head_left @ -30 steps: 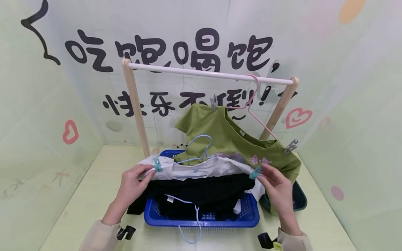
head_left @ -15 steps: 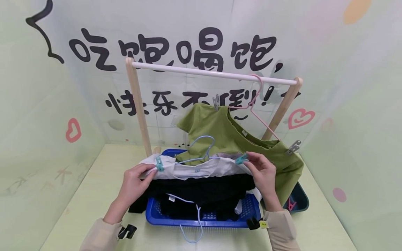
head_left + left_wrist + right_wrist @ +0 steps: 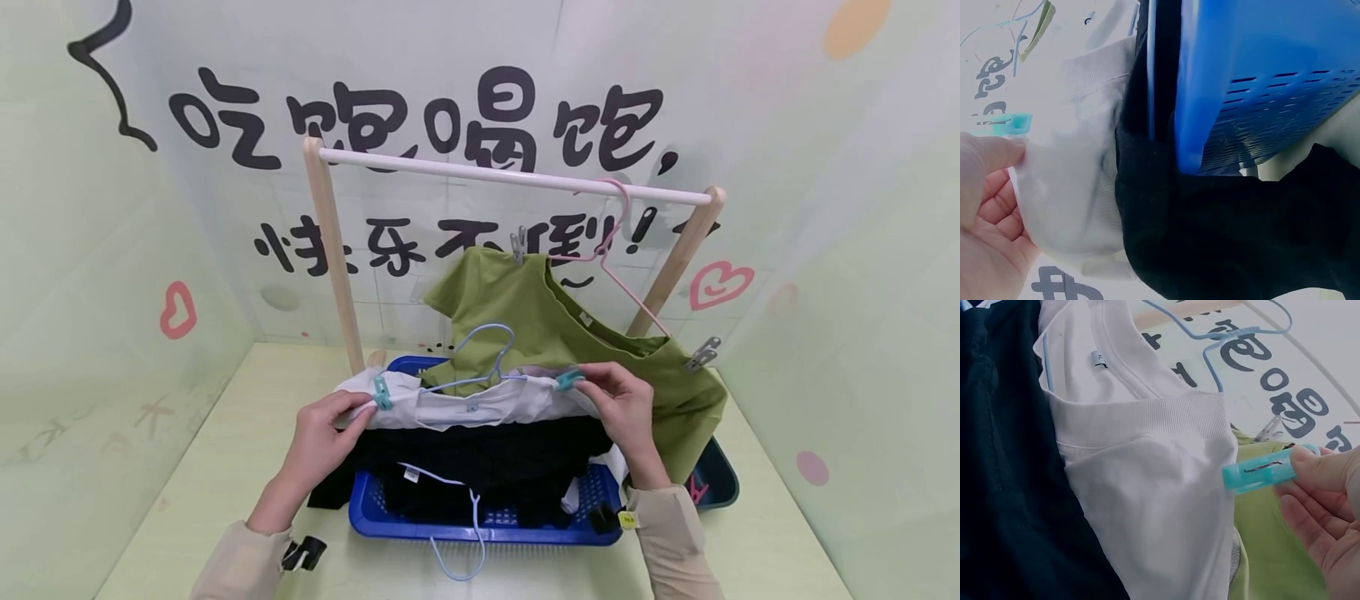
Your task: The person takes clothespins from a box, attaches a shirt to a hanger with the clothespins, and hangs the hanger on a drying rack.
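Above the blue basket (image 3: 420, 529), white shirt (image 3: 450, 411): smooth cloth with a finely ribbed neckband is spanning between both hands, a small label (image 3: 1099, 360) showing inside the collar.
Blue hanger (image 3: 498, 367): slim rod is running inside the white shirt, its hook rising above the basket.
Left hand (image 3: 322, 435): above the basket's left end; thumb and curled fingers are pinching the white cloth just beside the left teal clip (image 3: 382, 392).
Right hand (image 3: 626, 408): above the basket's right end; thumb and fingers are pinching the right teal clip (image 3: 1263, 471), translucent and bar-shaped, its far end overlapping the shirt's edge.
Black garment (image 3: 487, 454): matte, folded cloth is filling much of the basket and spilling over its left end.
Second hanger (image 3: 476, 521): pale blue hook is crossing the basket's front rim.
Green shirt (image 3: 502, 308): soft cloth is hanging behind the basket on a pink hanger (image 3: 637, 299), two grey clips (image 3: 517, 244) gripping its shoulders.
Rack (image 3: 337, 275): behind the basket, pale wooden posts are supporting a round white bar (image 3: 480, 172).
Dark bin (image 3: 722, 493): round-cornered, is standing right of the basket, holding a pink clip (image 3: 697, 490).
Tabletop (image 3: 217, 475): pale, smooth surface is supporting the perforated plastic basket.
Wall (image 3: 465, 42): pale sheeting behind the basket is bearing bold black characters.
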The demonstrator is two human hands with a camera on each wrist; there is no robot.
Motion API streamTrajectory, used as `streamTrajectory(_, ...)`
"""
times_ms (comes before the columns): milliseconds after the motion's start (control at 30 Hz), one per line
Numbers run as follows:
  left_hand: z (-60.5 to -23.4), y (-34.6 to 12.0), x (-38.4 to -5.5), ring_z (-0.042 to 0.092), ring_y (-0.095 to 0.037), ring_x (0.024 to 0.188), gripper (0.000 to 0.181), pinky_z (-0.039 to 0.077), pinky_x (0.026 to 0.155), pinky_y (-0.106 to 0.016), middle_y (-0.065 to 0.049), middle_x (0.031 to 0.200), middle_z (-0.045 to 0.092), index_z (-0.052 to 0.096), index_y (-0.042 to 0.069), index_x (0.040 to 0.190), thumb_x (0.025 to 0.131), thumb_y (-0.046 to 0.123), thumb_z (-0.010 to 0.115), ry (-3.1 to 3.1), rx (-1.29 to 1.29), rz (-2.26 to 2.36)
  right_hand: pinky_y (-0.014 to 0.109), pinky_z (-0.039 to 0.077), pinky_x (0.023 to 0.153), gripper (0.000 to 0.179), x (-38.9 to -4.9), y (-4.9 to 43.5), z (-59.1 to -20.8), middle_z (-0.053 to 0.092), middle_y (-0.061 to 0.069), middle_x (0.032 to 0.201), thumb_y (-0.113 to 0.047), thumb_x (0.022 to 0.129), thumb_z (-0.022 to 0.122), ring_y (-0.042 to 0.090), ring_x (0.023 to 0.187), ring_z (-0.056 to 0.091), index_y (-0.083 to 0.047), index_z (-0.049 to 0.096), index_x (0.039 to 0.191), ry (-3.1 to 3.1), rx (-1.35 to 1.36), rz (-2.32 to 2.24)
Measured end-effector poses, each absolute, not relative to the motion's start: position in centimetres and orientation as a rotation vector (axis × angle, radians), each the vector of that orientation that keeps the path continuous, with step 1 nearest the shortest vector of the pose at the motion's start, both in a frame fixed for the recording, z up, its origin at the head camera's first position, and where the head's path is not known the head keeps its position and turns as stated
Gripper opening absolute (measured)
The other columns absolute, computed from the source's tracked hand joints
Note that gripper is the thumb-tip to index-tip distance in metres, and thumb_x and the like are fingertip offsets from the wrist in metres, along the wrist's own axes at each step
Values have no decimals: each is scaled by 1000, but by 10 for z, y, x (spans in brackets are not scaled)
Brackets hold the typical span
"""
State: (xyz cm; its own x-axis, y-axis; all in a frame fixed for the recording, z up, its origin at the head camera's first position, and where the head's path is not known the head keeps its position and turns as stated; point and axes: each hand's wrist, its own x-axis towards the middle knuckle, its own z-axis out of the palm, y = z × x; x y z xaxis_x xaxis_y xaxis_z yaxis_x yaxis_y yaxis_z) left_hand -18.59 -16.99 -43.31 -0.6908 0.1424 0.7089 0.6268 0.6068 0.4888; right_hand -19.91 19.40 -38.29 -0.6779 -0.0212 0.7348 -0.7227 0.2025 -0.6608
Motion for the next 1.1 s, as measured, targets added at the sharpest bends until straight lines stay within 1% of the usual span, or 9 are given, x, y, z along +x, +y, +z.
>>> streamTrajectory(167,-434,-170,-186,65,-20,71,19,45,73,-5,-8,79,68,69,-3,82,68,-14,75,-2209,-601,-1008,12,49,59,19,-205,196,-385,58,35,78,34,65,60,4,69,63,24,58,81,-1849,740,1616)
streamTrajectory(467,-436,-171,-187,65,-20,71,20,45,74,-6,-8,79,68,69,-3,82,67,-14,75,-2205,-608,-1013,14,51,62,19,-206,195,-392,60,35,78,32,66,62,6,72,65,21,59,81,-1908,726,1609)
streamTrajectory(567,-436,-171,-187,65,-20,71,20,45,74,-5,-8,79,68,69,-3,82,68,-14,75,-2213,-603,-1011,14,52,64,23,-210,198,-398,61,33,80,32,65,62,4,74,64,21,60,84,-1909,730,1599)
streamTrajectory(733,-437,-171,-187,65,-20,71,20,43,75,-4,-8,80,68,69,-3,82,67,-14,75,-2216,-596,-1010,16,52,69,31,-215,204,-410,66,24,89,30,66,63,4,79,63,19,61,95,-1958,735,1609)
streamTrajectory(800,-436,-171,-187,65,-20,71,20,44,75,-4,-8,80,68,69,-3,83,68,-14,75,-2218,-596,-1010,18,52,72,33,-215,206,-412,66,21,96,29,68,64,6,83,64,18,60,99,-1984,744,1613)
streamTrajectory(900,-436,-172,-187,65,-20,71,20,44,74,-4,-8,80,68,69,-3,83,68,-14,75,-2218,-596,-1013,22,52,78,42,-215,211,-414,63,24,104,25,70,65,9,91,63,16,57,111,-2054,761,1581)
streamTrajectory(967,-437,-172,-187,65,-20,71,20,44,74,-4,-8,79,68,69,-3,83,68,-14,75,-2218,-596,-1011,24,52,80,48,-215,214,-416,61,25,108,21,71,67,15,94,62,13,55,117,-2126,774,1491)
streamTrajectory(1033,-437,-172,-187,66,-20,71,20,44,73,-4,-8,79,68,69,-3,83,68,-14,75,-2217,-598,-1010,26,52,78,49,-215,218,-420,62,23,106,18,71,70,20,94,62,9,56,117,-2212,769,1331)
streamTrajectory(1100,-437,-172,-187,66,-20,71,20,44,73,-5,-8,79,68,69,-3,83,67,-14,75,-2216,-598,-1008,27,53,75,42,-215,221,-424,64,17,102,14,72,72,24,90,63,5,61,111,-2281,756,1154)
